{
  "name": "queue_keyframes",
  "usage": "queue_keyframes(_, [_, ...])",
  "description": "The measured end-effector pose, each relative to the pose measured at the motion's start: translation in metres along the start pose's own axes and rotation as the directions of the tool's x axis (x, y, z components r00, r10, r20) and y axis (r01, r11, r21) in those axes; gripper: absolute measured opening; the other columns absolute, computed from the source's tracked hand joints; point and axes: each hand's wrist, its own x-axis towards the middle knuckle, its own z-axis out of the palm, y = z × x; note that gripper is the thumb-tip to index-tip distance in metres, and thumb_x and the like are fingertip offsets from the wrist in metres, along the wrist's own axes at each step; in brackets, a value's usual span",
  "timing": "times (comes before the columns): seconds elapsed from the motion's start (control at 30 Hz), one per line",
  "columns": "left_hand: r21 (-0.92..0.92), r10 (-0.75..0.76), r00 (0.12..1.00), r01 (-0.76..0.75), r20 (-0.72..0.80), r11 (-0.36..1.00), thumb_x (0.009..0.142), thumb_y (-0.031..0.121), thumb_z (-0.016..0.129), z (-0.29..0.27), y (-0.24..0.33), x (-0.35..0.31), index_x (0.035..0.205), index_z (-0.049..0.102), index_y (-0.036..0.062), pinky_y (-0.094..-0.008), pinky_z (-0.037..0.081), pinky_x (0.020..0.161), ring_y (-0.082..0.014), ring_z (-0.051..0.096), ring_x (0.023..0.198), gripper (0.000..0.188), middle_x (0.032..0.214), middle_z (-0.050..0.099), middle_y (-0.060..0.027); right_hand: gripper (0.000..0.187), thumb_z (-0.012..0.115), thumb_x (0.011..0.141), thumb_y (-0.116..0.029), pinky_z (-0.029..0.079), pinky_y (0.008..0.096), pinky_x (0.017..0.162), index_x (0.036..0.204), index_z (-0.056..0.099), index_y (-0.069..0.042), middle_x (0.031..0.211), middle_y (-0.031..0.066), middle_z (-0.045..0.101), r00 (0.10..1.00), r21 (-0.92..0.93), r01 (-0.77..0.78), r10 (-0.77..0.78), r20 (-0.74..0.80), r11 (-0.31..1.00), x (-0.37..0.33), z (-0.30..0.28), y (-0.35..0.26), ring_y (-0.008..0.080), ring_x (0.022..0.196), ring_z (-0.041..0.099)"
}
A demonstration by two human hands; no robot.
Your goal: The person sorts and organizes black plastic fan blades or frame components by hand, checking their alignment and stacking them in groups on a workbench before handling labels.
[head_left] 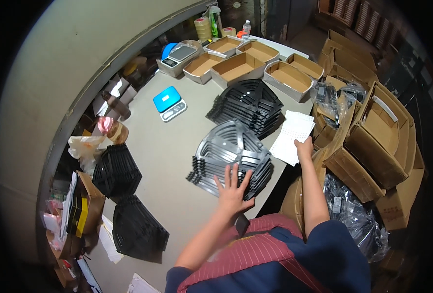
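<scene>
I've got the left hand [234, 195] spread wide, gripping nothing, laid on the nearer stack of glossy black slotted plastic fan-shaped panels [232, 149] on the grey surface [165, 156]; off-centre pressure could skew that pile. Right hand [304, 148] is pinched closed on thin white paper sheets [292, 131] by the right edge, so a loose pinch could drop them. A second black panel stack [249, 101] sits just beyond; I'd expect snagging if the near one slides forward.
</scene>
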Motion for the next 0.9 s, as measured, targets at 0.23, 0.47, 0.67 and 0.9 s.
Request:
queue_keyframes(0.23, [-0.018, -0.061, 0.997, 0.060, -0.043, 0.998, 0.065, 0.048, 0.077, -0.018, -0.035, 0.044, 0.158, 0.037, 0.0221, -0.0796, 0.006, 0.112, -0.0475, 0.009, 0.154, 0.104, 0.166, 0.018, -0.0239, 0.064, 0.078, 0.084, -0.026, 0.052, 0.0512, 0.094, 0.130, 0.047, 0.006, 0.124, 0.0314, 0.061, 0.991, -0.362, 0.114, -0.082, 0.104, 0.925, 0.003, 0.023, -0.021, 0.0485, 0.112, 0.062])
queue_keyframes(0.47, [0.133, -0.089, 0.994, 0.097, -0.067, 0.986, 0.063, 0.057, 0.081, -0.010, -0.069, 0.091, 0.161, 0.029, 0.0206, -0.0825, 0.012, 0.107, -0.0500, 0.006, 0.154, 0.117, 0.167, 0.012, -0.0274, 0.077, 0.072, 0.090, -0.028, 0.047, 0.0487, 0.102, 0.147, 0.034, 0.007, 0.144, 0.0310, 0.046, 0.973, -0.424, 0.086, 0.015, 0.231, 0.901, -0.008, 0.033, -0.056, 0.0466, 0.125, 0.054])
queue_keyframes(0.67, [0.113, -0.100, 0.987, 0.114, -0.127, 0.987, 0.073, 0.068, 0.077, -0.020, -0.058, 0.063, 0.163, 0.018, 0.0087, -0.0778, 0.004, 0.112, -0.0514, 0.002, 0.154, 0.123, 0.167, 0.006, -0.0292, 0.084, 0.074, 0.088, -0.028, 0.026, 0.0543, 0.116, 0.152, 0.030, 0.004, 0.151, 0.0240, 0.039, 0.955, -0.419, 0.281, -0.296, 0.030, 0.864, -0.033, 0.023, -0.061, 0.0419, 0.139, 0.035])
queue_keyframes(0.9, [-0.005, -0.356, 0.924, 0.359, -0.139, 0.933, 0.086, 0.041, 0.076, -0.015, -0.042, -0.083, 0.155, 0.025, -0.0049, -0.0727, 0.008, 0.116, -0.0527, 0.013, 0.151, 0.097, 0.162, 0.016, -0.0333, 0.072, 0.079, 0.079, -0.032, 0.012, 0.0638, 0.120, 0.145, 0.052, -0.018, 0.158, 0.0153, 0.036, 0.340, -0.021, 0.934, -0.869, 0.361, 0.357, -0.136, 0.037, -0.119, 0.0365, 0.147, 0.029])
